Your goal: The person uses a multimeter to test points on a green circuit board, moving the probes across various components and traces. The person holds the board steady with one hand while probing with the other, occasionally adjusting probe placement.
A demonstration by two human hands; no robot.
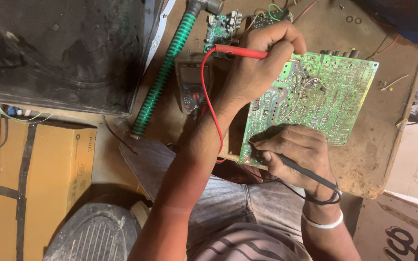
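A large green circuit board (325,96) lies solder side up on a worn brown workbench (378,145). My left hand (262,63) grips a red test probe (240,51) and holds its tip against the board's upper left part. The probe's red lead (210,104) curves down along my forearm. Over the board's lower left corner, my right hand (298,152) holds a black test probe (310,175) like a pen, tip on the board. A dark multimeter (193,87) lies on the bench just left of my left wrist.
A green ribbed hose (165,72) runs diagonally beside a big black panel (59,48) at upper left. A smaller green circuit board (221,26) sits at the bench's far edge. A cardboard box (44,179) and a dark fan grille (93,234) are at lower left.
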